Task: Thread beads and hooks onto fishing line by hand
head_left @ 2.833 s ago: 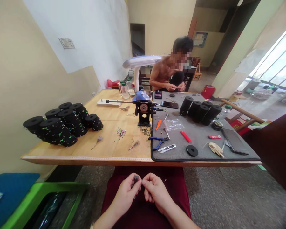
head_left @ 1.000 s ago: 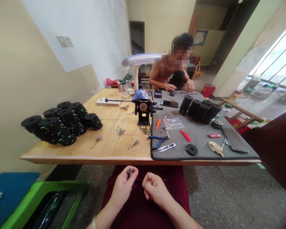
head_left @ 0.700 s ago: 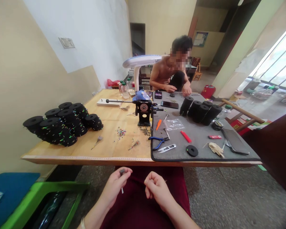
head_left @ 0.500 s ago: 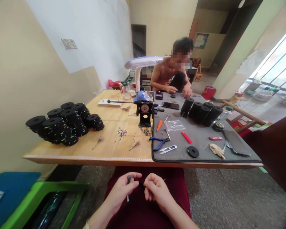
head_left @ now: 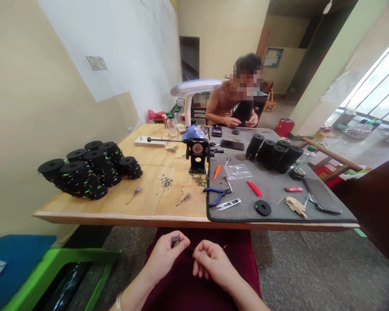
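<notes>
Above my lap, in front of the table edge, my left hand [head_left: 168, 252] is closed with thumb and forefinger together. A small dark grey piece [head_left: 174, 240] shows within its curled fingers; its kind is not clear. My right hand [head_left: 207, 261] is close beside it, thumb and forefinger pinched. Anything in that pinch is too small to make out. Nearest on the table are a feathery bundle with a red part [head_left: 184, 198], silver thread snips [head_left: 228, 204], blue-handled pliers [head_left: 216, 195] and a black foam spool [head_left: 263, 207].
A black hand-cranked winder [head_left: 197, 149] stands mid-table under a white lamp [head_left: 196, 86]. Stacked black spools [head_left: 84, 170] fill the left; more spools [head_left: 274, 153] stand on the grey mat [head_left: 240, 185]. Small coloured beads [head_left: 166, 182] lie loose. Another person [head_left: 227, 103] sits across.
My left thumb and forefinger, apart before, have come together. A pale stick below my left hand is now out of sight. The other person's hands have drawn closer together.
</notes>
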Available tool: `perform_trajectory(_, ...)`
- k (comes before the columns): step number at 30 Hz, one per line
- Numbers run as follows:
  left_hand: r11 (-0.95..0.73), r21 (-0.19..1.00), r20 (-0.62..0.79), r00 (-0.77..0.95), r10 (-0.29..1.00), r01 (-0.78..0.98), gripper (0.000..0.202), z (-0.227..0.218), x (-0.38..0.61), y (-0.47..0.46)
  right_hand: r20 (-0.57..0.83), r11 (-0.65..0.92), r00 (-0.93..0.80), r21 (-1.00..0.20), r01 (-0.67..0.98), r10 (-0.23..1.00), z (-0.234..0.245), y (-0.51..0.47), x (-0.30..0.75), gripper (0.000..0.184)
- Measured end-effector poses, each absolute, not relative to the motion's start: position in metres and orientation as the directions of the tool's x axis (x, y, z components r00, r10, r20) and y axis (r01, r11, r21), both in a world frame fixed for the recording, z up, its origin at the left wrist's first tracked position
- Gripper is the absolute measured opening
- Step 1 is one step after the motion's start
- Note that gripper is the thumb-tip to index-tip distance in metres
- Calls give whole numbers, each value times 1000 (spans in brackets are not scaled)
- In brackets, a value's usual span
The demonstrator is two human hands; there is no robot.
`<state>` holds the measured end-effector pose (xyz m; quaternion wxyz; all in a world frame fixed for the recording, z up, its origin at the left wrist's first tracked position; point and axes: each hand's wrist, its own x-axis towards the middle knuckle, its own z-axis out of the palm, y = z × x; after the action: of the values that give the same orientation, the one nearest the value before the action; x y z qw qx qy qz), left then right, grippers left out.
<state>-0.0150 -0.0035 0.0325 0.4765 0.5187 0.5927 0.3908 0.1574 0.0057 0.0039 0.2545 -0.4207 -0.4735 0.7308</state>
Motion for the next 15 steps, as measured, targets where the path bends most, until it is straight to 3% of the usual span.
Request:
perform_trajectory(8, 27, 882, -65, 64, 996, 470, 20, 46, -7, -6, -180, -126, -442, -981, 148, 879, 13, 13, 147, 13)
perform_trajectory(11, -10, 848, -39, 83, 996, 529, 17, 45, -8, -4, -95, 1, -452, -979, 206, 887, 10, 15, 144, 18)
perform_trajectory(15, -38, 795, -15, 82, 997, 605, 15, 54, -21, 6, -84, 15, -440, -976, 217, 894, -3, 17, 144, 19)
